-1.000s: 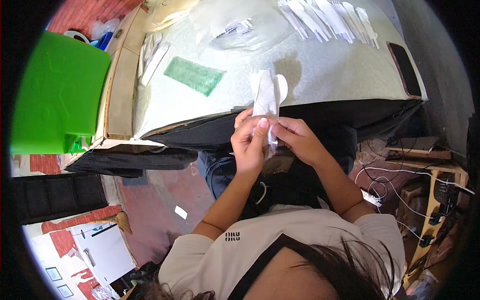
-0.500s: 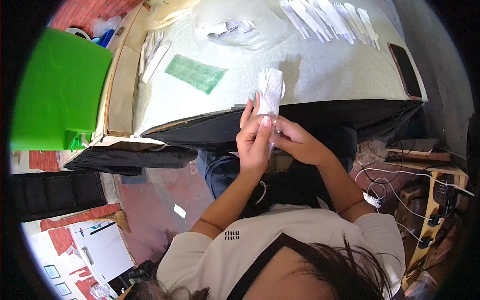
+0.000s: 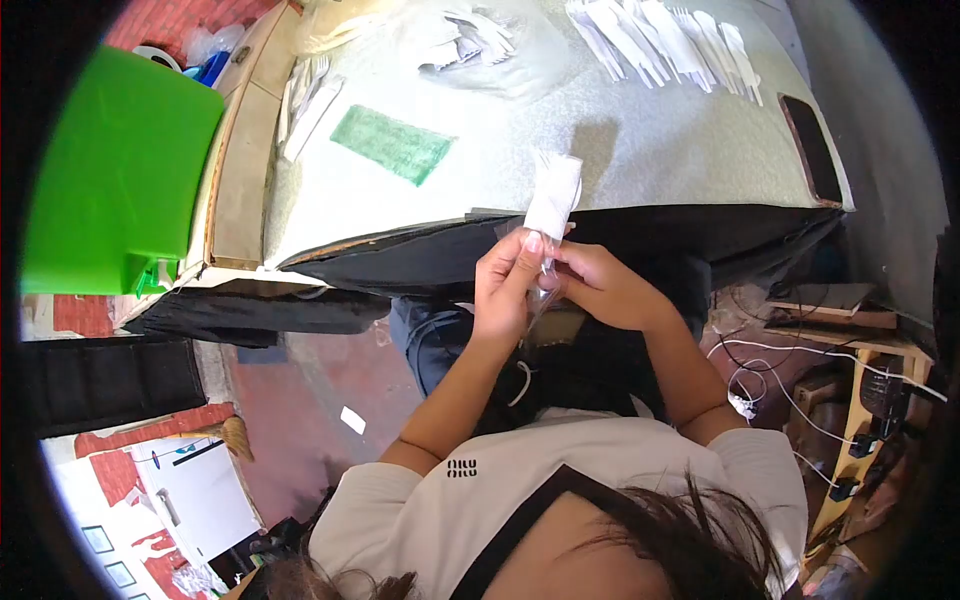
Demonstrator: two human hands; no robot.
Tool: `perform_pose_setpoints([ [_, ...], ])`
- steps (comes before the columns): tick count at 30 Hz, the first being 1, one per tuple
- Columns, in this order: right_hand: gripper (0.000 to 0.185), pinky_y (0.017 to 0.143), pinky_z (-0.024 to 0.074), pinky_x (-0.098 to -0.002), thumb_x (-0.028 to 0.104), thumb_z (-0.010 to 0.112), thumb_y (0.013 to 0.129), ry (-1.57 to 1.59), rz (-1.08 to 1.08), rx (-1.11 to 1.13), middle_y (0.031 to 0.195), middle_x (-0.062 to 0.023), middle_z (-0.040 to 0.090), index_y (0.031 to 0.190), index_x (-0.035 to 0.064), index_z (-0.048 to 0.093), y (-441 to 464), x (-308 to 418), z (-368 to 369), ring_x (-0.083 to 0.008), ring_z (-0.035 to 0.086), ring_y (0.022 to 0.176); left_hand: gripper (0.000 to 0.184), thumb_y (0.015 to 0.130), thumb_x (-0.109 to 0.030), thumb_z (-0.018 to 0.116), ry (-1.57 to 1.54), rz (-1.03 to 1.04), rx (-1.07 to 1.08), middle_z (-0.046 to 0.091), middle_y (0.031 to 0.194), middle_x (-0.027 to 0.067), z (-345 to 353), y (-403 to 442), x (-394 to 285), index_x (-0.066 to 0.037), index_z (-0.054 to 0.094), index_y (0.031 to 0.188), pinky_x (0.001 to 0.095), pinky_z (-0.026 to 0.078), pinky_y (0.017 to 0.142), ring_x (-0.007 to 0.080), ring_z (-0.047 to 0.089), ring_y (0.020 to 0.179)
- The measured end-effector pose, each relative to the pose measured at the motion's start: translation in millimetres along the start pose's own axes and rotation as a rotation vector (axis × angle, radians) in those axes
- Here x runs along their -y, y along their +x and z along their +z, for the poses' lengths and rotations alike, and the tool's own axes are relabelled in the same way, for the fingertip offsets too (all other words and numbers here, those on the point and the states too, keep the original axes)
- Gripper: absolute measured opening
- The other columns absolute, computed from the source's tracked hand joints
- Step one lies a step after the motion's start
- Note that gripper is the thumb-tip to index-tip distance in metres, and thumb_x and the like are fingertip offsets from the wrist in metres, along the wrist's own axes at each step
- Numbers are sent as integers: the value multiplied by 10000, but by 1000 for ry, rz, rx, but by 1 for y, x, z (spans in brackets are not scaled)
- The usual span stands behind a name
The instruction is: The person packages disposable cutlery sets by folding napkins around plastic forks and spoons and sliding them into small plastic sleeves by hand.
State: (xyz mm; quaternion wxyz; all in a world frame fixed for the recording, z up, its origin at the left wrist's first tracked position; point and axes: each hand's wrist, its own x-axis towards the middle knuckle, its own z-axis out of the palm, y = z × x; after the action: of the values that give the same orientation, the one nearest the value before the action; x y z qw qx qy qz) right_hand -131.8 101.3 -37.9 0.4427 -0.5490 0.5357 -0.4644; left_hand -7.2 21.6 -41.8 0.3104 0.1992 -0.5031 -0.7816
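Between my two hands is a napkin-wrapped cutlery bundle (image 3: 553, 198), white, with pale tips at its upper end, leaning slightly to the right. Its lower end meets a clear plastic sleeve (image 3: 543, 290); how far inside it reaches is hidden by my fingers. My left hand (image 3: 505, 282) is closed round the bundle's lower part, thumb on top. From the other side, my right hand (image 3: 608, 287) pinches the clear plastic. Both hands are just off the table's near edge, above my lap.
On the white table (image 3: 480, 150) lie a green rectangle (image 3: 392, 144), a clear bag with white pieces (image 3: 470, 40), a row of wrapped cutlery (image 3: 665, 45), loose cutlery (image 3: 312, 110) at the left and a phone (image 3: 811, 150). A green bin (image 3: 120, 180) stands left; cables (image 3: 790, 390) hang right.
The bundle has come lower and tilted to the right. My left hand's fingers, which stuck up beside it, are now curled in. The plastic shows more around its lower end.
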Motion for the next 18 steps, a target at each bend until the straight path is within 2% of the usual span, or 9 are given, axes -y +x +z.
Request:
perform_pose_setpoints([
  [1,277,766,465,-309,106,492,873,-33,12,-2,955,-126,582,1123,-13,485,-1,1,-1,-175,573,873,263,919,-224,470,18,32,12,585,852,61,-1,2,1,-10,590,826,235,420,722,118,539,810],
  [4,274,775,475,-289,121,499,882,495,106,-93,957,-100,582,1114,-25,495,-7,5,-13,-160,571,875,269,919,-225,467,37,85,18,580,863,62,-7,3,-1,-4,590,825,230,433,688,125,554,809],
  [5,295,822,475,-304,128,488,892,495,119,-80,1016,-77,562,1159,2,482,-11,11,-24,-137,533,944,269,920,-220,465,18,70,3,578,865,61,-6,2,-5,-3,590,824,230,436,684,128,558,809],
  [7,282,818,452,-270,124,490,894,435,33,-322,995,-65,569,1129,-32,494,-9,15,-24,-128,546,908,264,920,-206,461,74,45,34,575,868,61,-7,1,-11,1,592,821,231,438,681,130,558,805],
  [10,297,837,417,-255,159,495,896,352,-40,-330,999,-64,581,1130,-24,505,0,13,-18,-118,536,924,237,910,-153,462,237,7,125,569,849,66,-6,-3,-16,8,606,814,234,431,684,130,545,768],
  [13,308,841,395,-247,186,502,895,403,10,-286,1013,-71,592,1120,-25,518,2,13,-12,-116,535,927,212,897,-139,483,464,176,176,575,835,73,-5,-2,-15,8,617,822,244,423,689,135,538,763],
  [18,339,847,403,-270,221,515,891,579,45,-314,1055,-113,591,1116,-33,522,6,13,-4,-134,542,942,238,893,-171,494,494,133,169,589,867,80,-7,-6,-19,15,631,835,251,391,736,134,514,828],
])
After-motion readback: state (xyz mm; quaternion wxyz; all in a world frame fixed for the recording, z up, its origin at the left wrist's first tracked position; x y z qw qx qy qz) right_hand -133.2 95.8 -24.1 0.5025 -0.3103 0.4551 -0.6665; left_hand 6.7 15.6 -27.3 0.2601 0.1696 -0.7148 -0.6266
